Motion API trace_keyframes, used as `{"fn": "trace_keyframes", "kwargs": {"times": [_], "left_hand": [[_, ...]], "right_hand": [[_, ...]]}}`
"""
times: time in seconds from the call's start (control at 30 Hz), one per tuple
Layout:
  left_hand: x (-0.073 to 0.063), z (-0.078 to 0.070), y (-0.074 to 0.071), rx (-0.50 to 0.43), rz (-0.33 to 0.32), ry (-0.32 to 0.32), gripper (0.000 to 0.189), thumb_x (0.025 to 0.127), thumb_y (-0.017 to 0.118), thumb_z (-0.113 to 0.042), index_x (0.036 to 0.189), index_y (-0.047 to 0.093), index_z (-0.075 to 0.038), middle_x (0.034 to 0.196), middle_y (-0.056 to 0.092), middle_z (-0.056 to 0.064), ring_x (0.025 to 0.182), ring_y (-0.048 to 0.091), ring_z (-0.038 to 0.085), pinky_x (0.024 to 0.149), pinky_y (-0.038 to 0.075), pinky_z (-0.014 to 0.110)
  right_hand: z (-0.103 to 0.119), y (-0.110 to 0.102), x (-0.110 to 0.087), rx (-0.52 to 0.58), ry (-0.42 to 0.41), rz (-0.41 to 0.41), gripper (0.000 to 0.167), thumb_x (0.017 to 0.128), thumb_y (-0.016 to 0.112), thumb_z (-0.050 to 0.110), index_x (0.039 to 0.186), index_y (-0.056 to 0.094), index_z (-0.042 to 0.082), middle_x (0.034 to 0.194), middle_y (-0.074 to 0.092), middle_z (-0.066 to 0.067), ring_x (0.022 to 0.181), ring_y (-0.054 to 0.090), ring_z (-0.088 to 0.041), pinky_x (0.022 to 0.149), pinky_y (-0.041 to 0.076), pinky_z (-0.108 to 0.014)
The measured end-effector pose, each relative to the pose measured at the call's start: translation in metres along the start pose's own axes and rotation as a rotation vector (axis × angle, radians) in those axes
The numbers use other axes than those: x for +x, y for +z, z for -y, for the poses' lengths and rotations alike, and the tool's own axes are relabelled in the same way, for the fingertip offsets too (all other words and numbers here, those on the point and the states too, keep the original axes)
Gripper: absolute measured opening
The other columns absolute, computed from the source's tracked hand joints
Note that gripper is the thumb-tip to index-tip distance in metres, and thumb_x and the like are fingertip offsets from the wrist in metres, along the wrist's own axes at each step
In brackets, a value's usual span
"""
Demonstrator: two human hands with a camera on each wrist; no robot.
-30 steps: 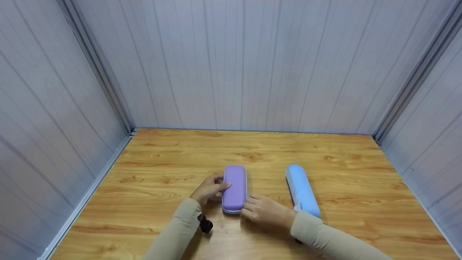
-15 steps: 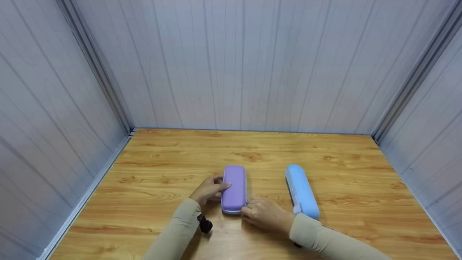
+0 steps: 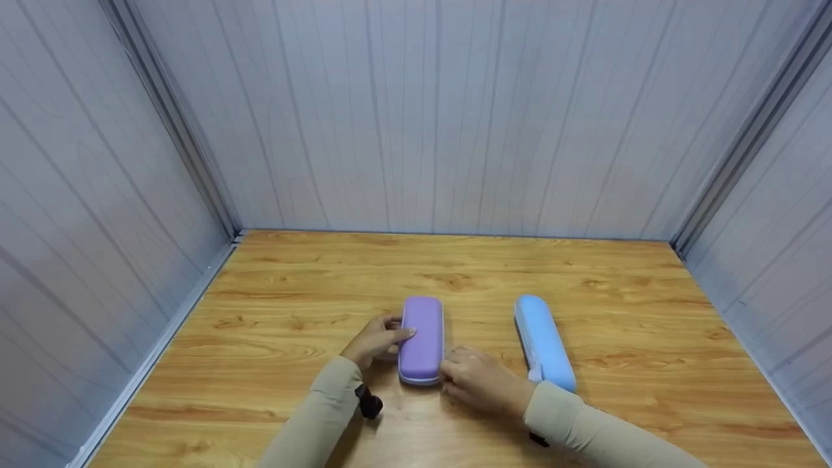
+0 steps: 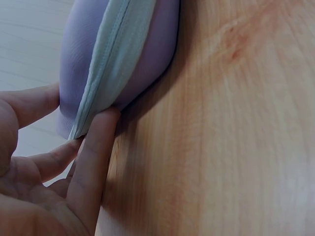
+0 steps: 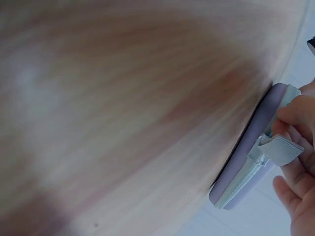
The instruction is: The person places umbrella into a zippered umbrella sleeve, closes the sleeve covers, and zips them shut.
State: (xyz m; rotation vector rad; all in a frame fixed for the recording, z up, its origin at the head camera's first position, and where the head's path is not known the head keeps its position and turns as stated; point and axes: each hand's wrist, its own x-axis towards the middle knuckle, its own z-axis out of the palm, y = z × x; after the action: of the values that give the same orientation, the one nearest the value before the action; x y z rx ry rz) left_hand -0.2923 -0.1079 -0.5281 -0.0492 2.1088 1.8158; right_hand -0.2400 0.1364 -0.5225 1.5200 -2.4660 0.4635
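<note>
A purple zippered hard case [image 3: 426, 354] lies lengthwise on the table. My left hand [image 3: 372, 341] grips its left side, thumb on the lid; in the left wrist view fingertips [image 4: 104, 120] touch the pale zipper band [image 4: 118, 49]. At the lower right side of the case is my right hand [image 3: 484, 380], its fingers curled. The right wrist view has thumb and finger [image 5: 295, 110] pinched together at the zipper, apparently on its pull, which they hide. Beside them a pale ribbed fabric tab [image 5: 283, 150] sticks out. The case looks closed from above.
A light blue case [image 3: 545, 341] of similar shape lies to the right, its near end close to my right sleeve [image 3: 552, 409]. Pale panel walls [image 3: 448, 117] enclose the wooden table [image 3: 312, 273] at the back and both sides.
My right hand shifts slightly toward me, then a little away again along the right edge of the purple case. My left hand and both cases stay in place.
</note>
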Motion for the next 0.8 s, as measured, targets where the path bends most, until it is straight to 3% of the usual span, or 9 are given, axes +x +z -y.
{"fn": "trace_keyframes", "kwargs": {"times": [0.23,0.57,0.8], "left_hand": [[0.000,-0.001,0.000,0.003,0.014,0.013,0.057,0.094,0.070,-0.014,0.141,0.046,0.009,0.126,0.057,0.023,0.104,0.065,0.033,0.085,0.057,0.042],[0.001,0.000,-0.001,0.032,0.032,0.051,0.058,0.094,0.069,-0.013,0.140,0.045,0.012,0.124,0.056,0.025,0.108,0.063,0.033,0.088,0.056,0.041],[0.001,0.001,0.000,0.016,0.031,0.058,0.056,0.093,0.069,-0.010,0.139,0.046,0.013,0.122,0.056,0.024,0.105,0.063,0.033,0.087,0.057,0.041]], "right_hand": [[-0.001,-0.001,0.001,0.095,0.070,0.031,0.004,0.091,0.065,0.010,0.090,0.063,0.013,0.085,0.060,0.005,0.077,0.055,-0.009,0.069,0.050,-0.023],[-0.005,-0.003,-0.002,0.171,0.222,0.048,0.016,0.089,0.066,0.008,0.084,0.054,0.017,0.081,0.049,0.010,0.072,0.047,-0.007,0.061,0.045,-0.021],[-0.010,-0.006,-0.001,0.190,0.224,0.062,0.012,0.088,0.066,0.005,0.087,0.058,0.015,0.082,0.052,0.008,0.073,0.048,-0.007,0.062,0.047,-0.021]]}}
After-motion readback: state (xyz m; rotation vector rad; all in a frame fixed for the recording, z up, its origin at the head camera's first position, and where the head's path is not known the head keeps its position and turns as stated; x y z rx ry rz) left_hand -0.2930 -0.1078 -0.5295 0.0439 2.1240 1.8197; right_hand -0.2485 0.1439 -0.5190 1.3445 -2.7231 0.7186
